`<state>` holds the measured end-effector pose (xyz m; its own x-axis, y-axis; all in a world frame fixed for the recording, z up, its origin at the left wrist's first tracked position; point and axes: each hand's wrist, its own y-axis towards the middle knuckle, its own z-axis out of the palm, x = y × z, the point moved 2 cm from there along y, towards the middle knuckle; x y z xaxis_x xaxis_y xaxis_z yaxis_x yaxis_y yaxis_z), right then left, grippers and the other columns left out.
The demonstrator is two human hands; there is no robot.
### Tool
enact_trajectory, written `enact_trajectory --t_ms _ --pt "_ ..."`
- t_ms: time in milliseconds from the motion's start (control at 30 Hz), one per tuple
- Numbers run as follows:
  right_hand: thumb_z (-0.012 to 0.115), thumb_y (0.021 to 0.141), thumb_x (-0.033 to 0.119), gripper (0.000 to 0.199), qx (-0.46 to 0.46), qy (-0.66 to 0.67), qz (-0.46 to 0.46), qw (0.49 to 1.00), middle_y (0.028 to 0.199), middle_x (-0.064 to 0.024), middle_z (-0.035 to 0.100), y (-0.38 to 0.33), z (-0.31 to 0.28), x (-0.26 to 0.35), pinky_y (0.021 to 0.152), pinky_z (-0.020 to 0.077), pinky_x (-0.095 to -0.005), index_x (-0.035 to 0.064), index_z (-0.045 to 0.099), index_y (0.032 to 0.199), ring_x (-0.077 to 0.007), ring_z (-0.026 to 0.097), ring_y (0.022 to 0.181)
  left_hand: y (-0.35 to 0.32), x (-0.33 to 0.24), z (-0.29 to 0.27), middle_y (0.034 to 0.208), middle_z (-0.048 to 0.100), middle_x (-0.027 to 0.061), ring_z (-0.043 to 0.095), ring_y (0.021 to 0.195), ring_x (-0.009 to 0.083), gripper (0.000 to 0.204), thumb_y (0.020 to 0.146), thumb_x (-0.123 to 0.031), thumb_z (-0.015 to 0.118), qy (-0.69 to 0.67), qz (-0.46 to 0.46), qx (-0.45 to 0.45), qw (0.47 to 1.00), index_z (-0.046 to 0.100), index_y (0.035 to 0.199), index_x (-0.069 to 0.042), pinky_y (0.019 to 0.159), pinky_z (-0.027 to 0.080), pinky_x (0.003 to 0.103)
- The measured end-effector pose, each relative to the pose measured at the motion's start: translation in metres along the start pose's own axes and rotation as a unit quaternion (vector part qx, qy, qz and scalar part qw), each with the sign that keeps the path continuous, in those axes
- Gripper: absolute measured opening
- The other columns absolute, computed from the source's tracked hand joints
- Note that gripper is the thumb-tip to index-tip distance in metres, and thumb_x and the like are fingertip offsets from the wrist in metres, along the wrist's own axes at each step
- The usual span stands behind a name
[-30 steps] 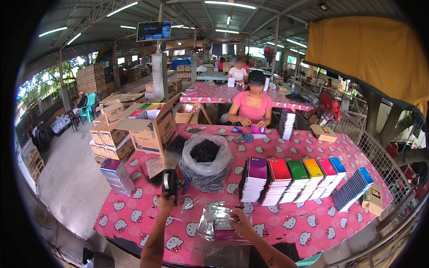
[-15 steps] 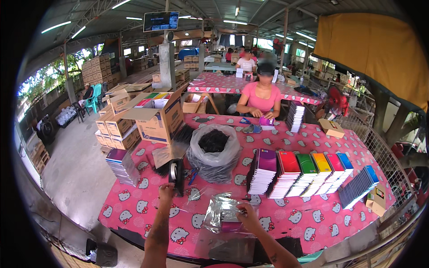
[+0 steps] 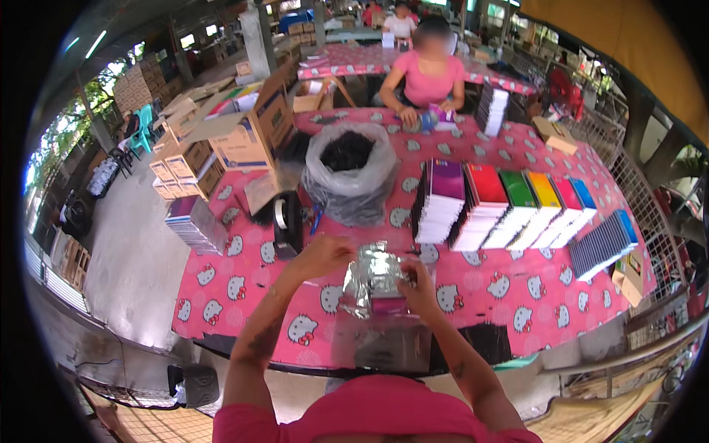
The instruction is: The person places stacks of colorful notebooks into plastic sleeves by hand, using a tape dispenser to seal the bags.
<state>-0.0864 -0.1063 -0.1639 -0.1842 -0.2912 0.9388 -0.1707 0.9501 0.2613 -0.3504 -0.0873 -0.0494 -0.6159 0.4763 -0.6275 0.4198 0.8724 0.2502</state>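
Note:
A purple notebook in a shiny clear plastic wrapper lies on the table before me, its purple edge showing at the near side. My right hand is closed, gripping the wrapper's right side. Just at the upper left of the wrapper is my left hand, its fingers pinched together; what is between them is too small and blurred to make out. Beside the left forearm stands a black tape dispenser with a pale roll. Flat clear plastic sheets lie at the near table edge.
A plastic sack of black pieces stands beyond my hands. Stacked notebooks in several colours line the right, with another stack at left. An open carton stands behind. Across the table, a person in pink handles a purple item.
My left hand has moved from the tape dispenser rightward to the wrapper. My right hand stays at the wrapper's right side. The view has tilted down.

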Motion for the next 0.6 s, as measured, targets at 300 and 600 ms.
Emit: enact_trajectory --t_ms 300,600 --pt "0.071 0.084 0.000 0.039 0.034 0.068 0.034 0.997 0.108 -0.0032 0.057 -0.002 0.000 -0.026 0.088 0.0488 -0.0305 0.0054 0.053 0.118 -0.0124 0.056 0.102 0.092 0.014 0.092 0.065 0.063 -0.0007 0.057 0.061 0.0128 0.011 0.080 -0.016 0.070 -0.032 0.067 0.411 0.908 0.068 0.081 -0.005 0.058 0.047 0.034" --pt "0.070 0.089 0.006 0.034 -0.001 0.175 0.071 0.982 0.108 -0.0023 0.057 -0.013 0.003 -0.011 0.089 0.0453 -0.0282 0.0059 0.053 0.119 -0.0113 0.054 0.100 0.049 0.059 0.108 0.104 0.067 0.0115 0.064 0.102 0.0237 0.047 0.090 -0.040 0.064 -0.074 -0.029 0.070 0.994 0.065 0.117 -0.001 0.089 0.050 0.040"
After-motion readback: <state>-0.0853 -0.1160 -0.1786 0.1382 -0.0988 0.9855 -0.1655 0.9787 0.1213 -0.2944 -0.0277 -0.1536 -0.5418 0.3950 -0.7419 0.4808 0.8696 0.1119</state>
